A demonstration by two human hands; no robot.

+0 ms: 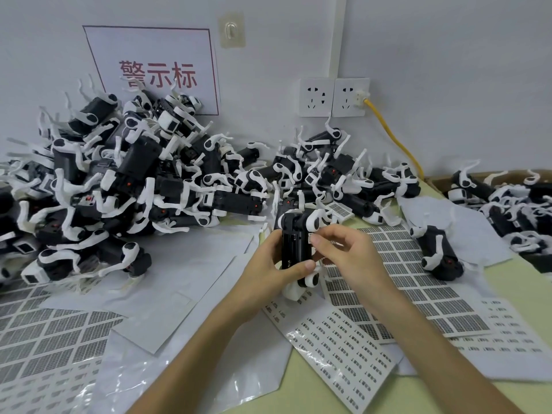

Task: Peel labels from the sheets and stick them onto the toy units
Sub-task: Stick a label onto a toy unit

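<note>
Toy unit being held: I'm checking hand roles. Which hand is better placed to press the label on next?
Right, probably: the right hand seems to pinch a small label against the toy unit, while the left hand grips its body, steadying it.

This is a small assembly workshop, because a big heap of identical black-and-white plastic toy units [119,180] and white sheets of printed labels [418,282] cover the pale green tabletop [304,395] below a red-framed paper sign [155,70].

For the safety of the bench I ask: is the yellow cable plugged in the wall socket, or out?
Plugged in. Its white plug sits in the right wall socket, and the yellow cable runs down from it.
</note>
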